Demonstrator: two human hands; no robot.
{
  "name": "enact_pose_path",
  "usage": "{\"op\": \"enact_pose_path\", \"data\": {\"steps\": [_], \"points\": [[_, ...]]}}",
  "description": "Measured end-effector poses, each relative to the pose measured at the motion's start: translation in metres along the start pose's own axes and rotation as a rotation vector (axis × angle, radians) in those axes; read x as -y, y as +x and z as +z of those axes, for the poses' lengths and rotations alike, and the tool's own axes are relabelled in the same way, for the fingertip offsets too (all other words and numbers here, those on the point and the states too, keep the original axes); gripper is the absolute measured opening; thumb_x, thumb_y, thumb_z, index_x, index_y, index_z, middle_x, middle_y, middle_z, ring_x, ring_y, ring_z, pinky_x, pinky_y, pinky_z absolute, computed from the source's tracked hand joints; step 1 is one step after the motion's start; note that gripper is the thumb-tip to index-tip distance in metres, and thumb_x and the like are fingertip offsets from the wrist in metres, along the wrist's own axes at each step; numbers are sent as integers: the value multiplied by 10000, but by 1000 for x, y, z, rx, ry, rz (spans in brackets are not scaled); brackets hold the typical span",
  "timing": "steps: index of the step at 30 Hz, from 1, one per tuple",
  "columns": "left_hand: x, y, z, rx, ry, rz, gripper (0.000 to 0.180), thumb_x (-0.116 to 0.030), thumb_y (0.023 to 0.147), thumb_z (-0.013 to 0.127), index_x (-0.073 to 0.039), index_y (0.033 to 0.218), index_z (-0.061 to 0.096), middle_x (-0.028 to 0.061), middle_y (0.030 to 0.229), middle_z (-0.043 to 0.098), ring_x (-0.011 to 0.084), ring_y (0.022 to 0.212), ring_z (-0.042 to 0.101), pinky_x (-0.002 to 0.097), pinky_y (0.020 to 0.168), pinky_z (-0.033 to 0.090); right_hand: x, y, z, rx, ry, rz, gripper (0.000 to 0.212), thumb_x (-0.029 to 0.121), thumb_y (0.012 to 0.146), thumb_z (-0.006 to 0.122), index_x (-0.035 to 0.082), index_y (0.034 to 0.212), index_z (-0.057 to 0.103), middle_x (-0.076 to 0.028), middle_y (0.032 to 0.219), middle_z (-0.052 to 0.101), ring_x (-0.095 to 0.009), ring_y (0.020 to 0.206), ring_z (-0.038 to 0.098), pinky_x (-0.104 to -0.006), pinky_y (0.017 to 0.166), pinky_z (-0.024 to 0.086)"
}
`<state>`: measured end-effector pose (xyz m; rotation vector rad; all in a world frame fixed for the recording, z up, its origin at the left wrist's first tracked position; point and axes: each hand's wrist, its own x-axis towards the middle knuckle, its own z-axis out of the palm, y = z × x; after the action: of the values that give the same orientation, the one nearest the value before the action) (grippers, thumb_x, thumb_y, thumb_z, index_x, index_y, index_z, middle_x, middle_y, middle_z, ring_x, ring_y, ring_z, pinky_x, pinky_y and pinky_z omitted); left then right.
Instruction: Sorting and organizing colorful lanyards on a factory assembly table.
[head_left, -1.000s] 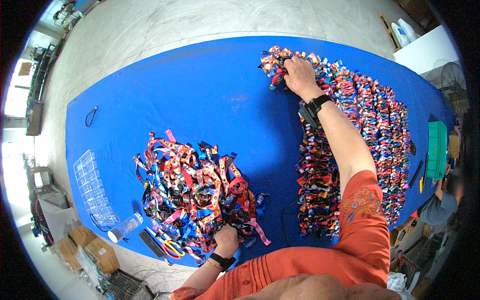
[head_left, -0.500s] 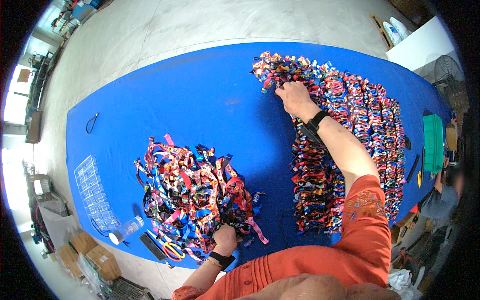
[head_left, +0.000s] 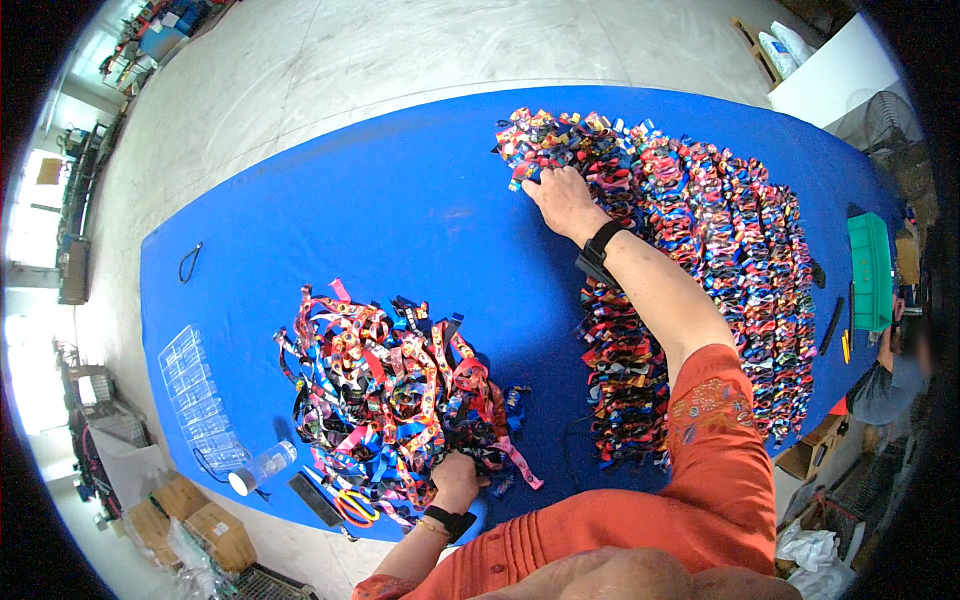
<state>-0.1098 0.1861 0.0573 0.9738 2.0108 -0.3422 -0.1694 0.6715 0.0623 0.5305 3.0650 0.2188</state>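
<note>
The desk (head_left: 420,200) is covered with a blue cloth.

Right hand (head_left: 562,197): reaches far across the desk toward its far edge. The palm faces down and the fingers rest on the far end of the laid-out lanyard rows (head_left: 700,270). Whether the grip is closed on a strap cannot be told; the fingertips are hidden among the straps. A black wrist device (head_left: 600,245) sits on the right forearm.

Laid-out lanyard rows: a wide band of folded, multicoloured straps on the right half of the desk. Its long axis runs from the near edge to the far edge, bending left at the far end. The single straps lie crosswise to this axis.

Left hand (head_left: 455,478): at the near edge of the desk, fingers curled together on straps at the near side of the loose lanyard heap (head_left: 395,385). The heap is a tangle with no common direction; it lies at the near-left part of the desk, well apart from the rows.

Near the heap, along the near-left edge: scissors (head_left: 352,503) with yellow and red handles, a flat black object (head_left: 313,498), a clear bottle (head_left: 262,467) lying on its side, and a clear compartment tray (head_left: 198,395).
</note>
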Motion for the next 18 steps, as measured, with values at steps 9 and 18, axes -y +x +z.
{"op": "enact_pose_path", "data": {"steps": [9, 18], "points": [[-1, -4, -4, -54, 42, 31, 577, -451, 613, 873, -27, 963, 697, 139, 1004, 675, 296, 931, 686, 401, 735, 572, -4, -23, -19, -36, 46, -9, 116, 118, 847, 555, 93, 895, 657, -129, 885, 649, -286, 855, 653, -420, 750, 492], [2, 2, 5, -150, 47, 85, 642, -492, 576, 880, -24, 977, 699, 137, 996, 677, 281, 904, 697, 393, 725, 576, 28, -118, -77, 29, 179, -143, 106, 144, 804, 575, 71, 802, 651, -146, 772, 632, -324, 739, 652, -455, 682, 521]]}}
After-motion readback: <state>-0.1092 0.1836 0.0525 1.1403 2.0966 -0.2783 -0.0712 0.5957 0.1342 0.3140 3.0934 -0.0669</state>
